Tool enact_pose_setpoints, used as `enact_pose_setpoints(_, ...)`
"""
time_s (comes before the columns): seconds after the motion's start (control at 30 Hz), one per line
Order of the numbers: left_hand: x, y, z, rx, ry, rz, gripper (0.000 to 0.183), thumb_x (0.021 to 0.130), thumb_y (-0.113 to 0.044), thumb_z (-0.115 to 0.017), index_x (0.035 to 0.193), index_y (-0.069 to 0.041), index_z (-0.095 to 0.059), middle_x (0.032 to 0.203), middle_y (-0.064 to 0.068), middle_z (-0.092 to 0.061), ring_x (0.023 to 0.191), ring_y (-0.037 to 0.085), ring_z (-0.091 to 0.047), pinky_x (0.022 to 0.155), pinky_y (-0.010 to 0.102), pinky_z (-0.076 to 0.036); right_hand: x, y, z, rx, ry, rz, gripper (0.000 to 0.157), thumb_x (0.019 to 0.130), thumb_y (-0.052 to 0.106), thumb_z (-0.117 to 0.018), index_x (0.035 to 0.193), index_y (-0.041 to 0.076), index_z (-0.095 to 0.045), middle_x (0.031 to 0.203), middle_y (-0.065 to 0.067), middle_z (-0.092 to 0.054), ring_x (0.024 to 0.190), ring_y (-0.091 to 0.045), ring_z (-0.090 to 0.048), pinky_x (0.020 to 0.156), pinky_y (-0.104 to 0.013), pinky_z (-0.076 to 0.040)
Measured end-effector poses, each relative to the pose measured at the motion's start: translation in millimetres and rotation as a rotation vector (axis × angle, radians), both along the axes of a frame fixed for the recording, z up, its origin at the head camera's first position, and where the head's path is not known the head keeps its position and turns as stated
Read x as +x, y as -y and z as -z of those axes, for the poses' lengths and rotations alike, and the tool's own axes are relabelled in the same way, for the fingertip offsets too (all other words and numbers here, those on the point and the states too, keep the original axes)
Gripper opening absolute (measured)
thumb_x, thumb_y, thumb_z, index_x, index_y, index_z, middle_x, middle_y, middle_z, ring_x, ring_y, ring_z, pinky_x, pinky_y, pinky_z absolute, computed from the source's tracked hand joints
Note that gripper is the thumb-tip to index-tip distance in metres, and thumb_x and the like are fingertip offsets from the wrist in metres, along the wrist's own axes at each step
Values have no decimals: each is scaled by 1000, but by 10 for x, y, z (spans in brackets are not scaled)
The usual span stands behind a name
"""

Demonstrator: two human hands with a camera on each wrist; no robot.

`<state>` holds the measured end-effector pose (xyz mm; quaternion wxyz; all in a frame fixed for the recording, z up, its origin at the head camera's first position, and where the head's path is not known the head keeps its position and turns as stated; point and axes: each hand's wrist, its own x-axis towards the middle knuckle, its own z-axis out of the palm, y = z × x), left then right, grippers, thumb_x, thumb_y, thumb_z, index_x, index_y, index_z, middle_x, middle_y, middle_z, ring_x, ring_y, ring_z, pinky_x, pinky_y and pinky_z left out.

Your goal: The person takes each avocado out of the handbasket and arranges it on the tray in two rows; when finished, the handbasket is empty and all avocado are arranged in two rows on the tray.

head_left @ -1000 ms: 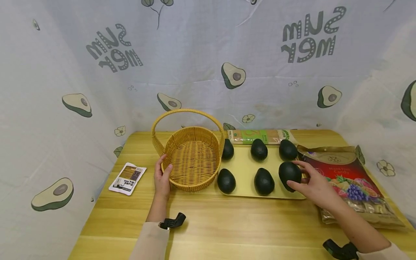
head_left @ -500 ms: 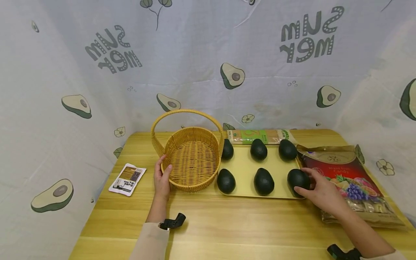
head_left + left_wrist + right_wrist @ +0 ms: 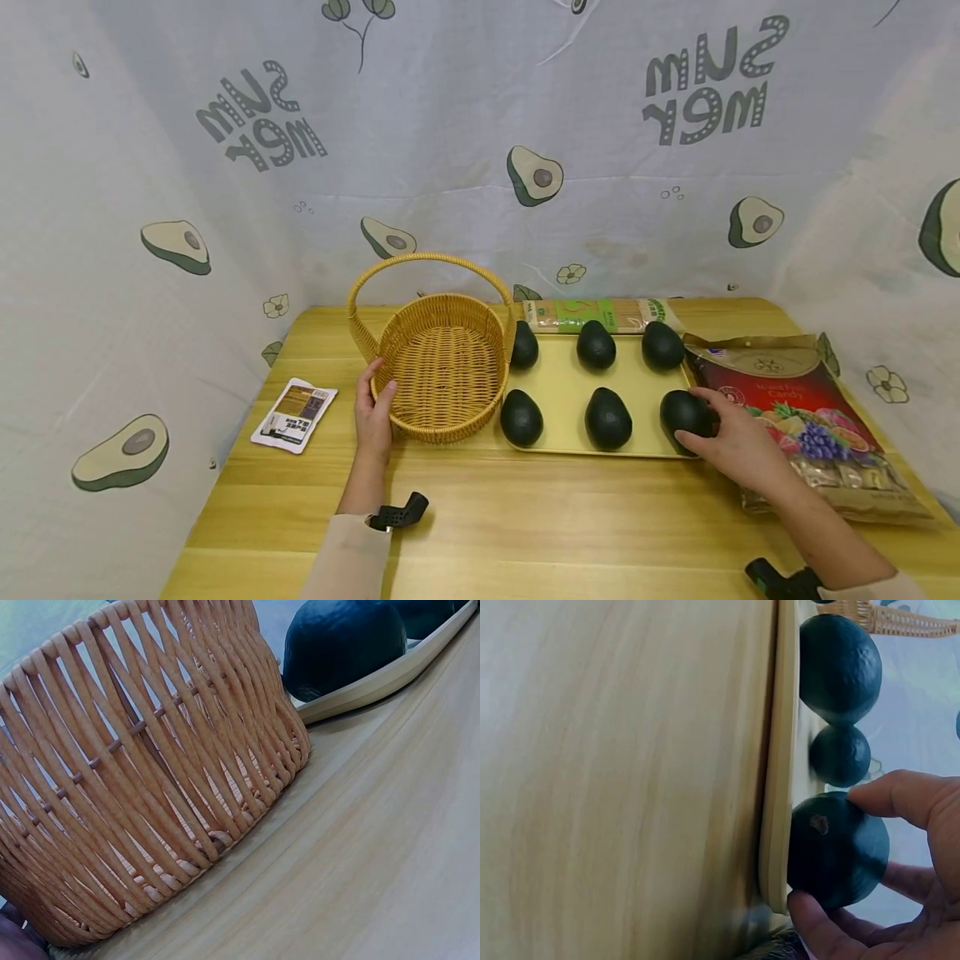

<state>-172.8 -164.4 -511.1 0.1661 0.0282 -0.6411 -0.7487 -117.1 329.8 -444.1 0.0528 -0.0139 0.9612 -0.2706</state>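
My left hand (image 3: 374, 417) grips the left side of a yellow wicker basket (image 3: 442, 421), its thumb over the rim and the fingers along the outer wall. The basket's inside shows only woven base. In the left wrist view the basket wall (image 3: 150, 757) fills much of the picture. At the near right corner of a pale yellow tray (image 3: 555, 392), my right hand (image 3: 738, 437) holds a dark green avocado (image 3: 684, 422) between thumb and fingers. The right wrist view has this avocado (image 3: 840, 851) right at the tray's edge. Several more avocados (image 3: 608, 419) lie in two rows.
A red and gold candy bag (image 3: 795, 408) lies right of the tray, partly under my right hand. Behind the tray is a long noodle packet (image 3: 592, 315). A small white packet (image 3: 295, 414) lies at the left. A printed curtain (image 3: 450, 167) hangs behind the wooden table (image 3: 525, 517).
My right hand has carried the avocado right and down to the tray's near right corner, then shifted very slightly left. The left hand and the basket have stayed in place.
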Motion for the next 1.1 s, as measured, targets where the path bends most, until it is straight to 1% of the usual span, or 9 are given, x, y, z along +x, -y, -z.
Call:
enact_pose_setpoints(0.13,4,2,-5,2,-1,1,51,103,-11,-50,152,-2,-37,162,11,-32,145,35,-36,101,14,-38,-14,-5,-5,-7,8,-2,83,92,39,-73,150,-8,-35,130,-44,-52,106,-55,-61,75,-58,-54)
enact_pose_setpoints(0.3,11,5,-11,5,-5,7,52,104,-12,-50,153,-2,-36,162,13,-31,145,36,-35,101,14,-39,-14,13,1,-12,3,-5,83,93,39,-73,150,-7,-35,130,-43,-52,108,-55,-60,76,-58,-54)
enact_pose_setpoints(0.5,18,-7,-16,-2,1,4,50,104,-10,-49,152,-2,-37,162,13,-32,145,36,-35,101,15,-38,-35,62,-13,17,6,9,84,94,44,-70,151,-5,-35,142,-44,-43,120,-63,-49,87,-70,-46)
enact_pose_setpoints(0.6,27,-12,-27,4,7,8,50,104,-10,-49,153,-4,-37,161,12,-33,145,34,-35,101,15,-38,-41,70,-24,24,10,15,83,94,44,-70,152,-5,-35,145,-44,-40,123,-64,-46,91,-73,-43)
enact_pose_setpoints(0.77,24,0,-26,12,9,15,51,104,-11,-49,153,-4,-37,161,12,-34,145,34,-36,102,15,-38,-33,51,-28,28,32,26,83,95,46,-68,152,-4,-34,145,-45,-38,122,-65,-45,88,-72,-44)
enact_pose_setpoints(0.9,16,19,-12,15,4,18,51,105,-11,-48,153,-3,-35,161,16,-33,144,35,-37,101,15,-39,-41,41,-24,23,38,25,84,96,47,-67,152,-5,-34,145,-44,-38,120,-64,-47,85,-70,-46)
enact_pose_setpoints(1.0,13,28,-5,16,1,23,51,105,-11,-47,153,-2,-34,161,18,-32,143,36,-37,101,14,-40,-48,39,-28,24,37,31,87,95,49,-67,153,-6,-32,145,-44,-39,121,-64,-47,86,-70,-45)
enact_pose_setpoints(1.1,15,32,-5,18,1,23,51,105,-11,-48,153,-3,-35,161,17,-32,144,36,-37,101,14,-39,-52,38,-38,23,25,35,88,95,50,-67,152,-8,-32,143,-43,-42,120,-62,-48,87,-70,-44)
